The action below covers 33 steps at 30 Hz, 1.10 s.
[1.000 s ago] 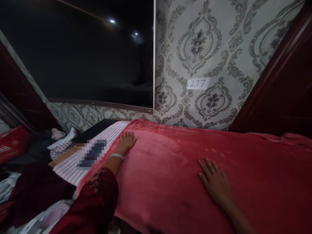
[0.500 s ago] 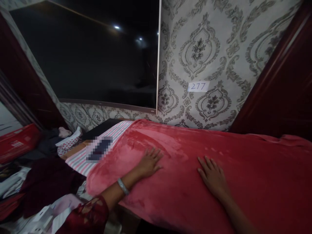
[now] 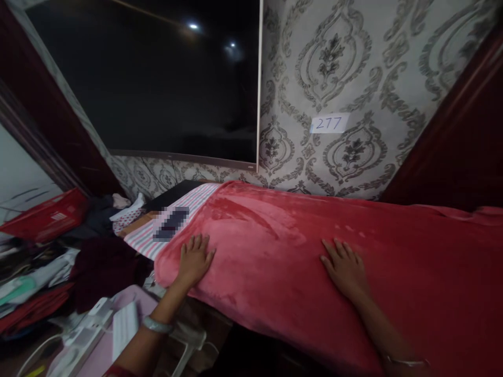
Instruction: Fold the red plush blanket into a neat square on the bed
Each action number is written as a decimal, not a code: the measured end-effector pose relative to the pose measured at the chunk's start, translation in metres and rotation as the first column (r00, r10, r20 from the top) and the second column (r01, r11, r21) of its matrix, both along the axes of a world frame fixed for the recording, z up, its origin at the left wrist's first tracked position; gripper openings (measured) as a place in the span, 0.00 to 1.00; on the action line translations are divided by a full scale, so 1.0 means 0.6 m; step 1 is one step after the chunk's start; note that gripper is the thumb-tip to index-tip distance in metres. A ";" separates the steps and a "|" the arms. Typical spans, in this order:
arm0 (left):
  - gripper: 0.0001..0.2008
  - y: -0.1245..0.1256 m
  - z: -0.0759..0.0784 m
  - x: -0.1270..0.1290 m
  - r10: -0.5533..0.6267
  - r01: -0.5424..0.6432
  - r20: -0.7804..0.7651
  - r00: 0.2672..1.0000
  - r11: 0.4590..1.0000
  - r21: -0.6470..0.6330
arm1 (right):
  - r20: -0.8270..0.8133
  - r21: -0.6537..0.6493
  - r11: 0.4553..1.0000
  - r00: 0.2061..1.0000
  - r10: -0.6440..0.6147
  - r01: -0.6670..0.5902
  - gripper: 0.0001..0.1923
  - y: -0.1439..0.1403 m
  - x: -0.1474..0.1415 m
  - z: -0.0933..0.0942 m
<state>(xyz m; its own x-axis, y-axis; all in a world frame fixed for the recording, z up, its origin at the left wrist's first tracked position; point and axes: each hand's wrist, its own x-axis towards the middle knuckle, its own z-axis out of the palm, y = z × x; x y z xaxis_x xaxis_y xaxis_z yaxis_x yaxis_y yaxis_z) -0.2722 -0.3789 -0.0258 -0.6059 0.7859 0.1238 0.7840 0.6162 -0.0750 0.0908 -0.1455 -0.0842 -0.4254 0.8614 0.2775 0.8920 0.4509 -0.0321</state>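
A red plush blanket (image 3: 283,246) lies spread over a raised surface against the wall. My left hand (image 3: 193,259) rests flat on the blanket's near left corner, fingers apart, a bangle on the wrist. My right hand (image 3: 345,267) lies flat on the blanket's middle, fingers spread. Neither hand grips anything. A striped pink-and-white cloth (image 3: 157,235) shows from under the blanket's left end, with a dark flat object (image 3: 172,222) lying on it.
A large dark screen (image 3: 157,84) hangs on the patterned wall, beside a paper label reading 277 (image 3: 329,124). Piled clothes (image 3: 106,262) and a red box (image 3: 47,217) crowd the left. White plastic items (image 3: 118,324) sit near left. Dark wooden panels (image 3: 451,146) stand at right.
My left hand slid from the blanket's far left edge toward the middle, then back to the near left corner. My right hand stayed flat in place. The view tilted slightly down.
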 end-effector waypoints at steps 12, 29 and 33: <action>0.22 -0.038 -0.017 -0.051 -0.055 0.062 -0.046 0.997 0.984 0.165 | -0.023 0.011 1.000 1.000 0.021 -0.020 0.32 0.010 0.005 -0.014; 0.26 0.106 0.039 -0.185 0.073 -0.109 0.150 0.986 0.963 0.248 | -0.014 0.035 0.999 1.000 0.014 -0.014 0.31 0.010 0.003 -0.013; 0.27 0.147 0.057 -0.210 0.108 -0.169 0.232 0.967 0.950 0.261 | 0.007 0.022 1.000 1.000 0.002 -0.002 0.30 0.012 0.001 -0.013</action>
<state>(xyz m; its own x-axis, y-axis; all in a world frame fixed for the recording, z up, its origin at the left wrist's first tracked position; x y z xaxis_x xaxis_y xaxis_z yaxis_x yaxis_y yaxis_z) -0.3984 -0.2905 0.0081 -0.7423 0.6452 0.1807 0.6681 0.6924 0.2726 0.0913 -0.1383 -0.0919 -0.4291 0.8543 0.2934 0.8913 0.4531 -0.0156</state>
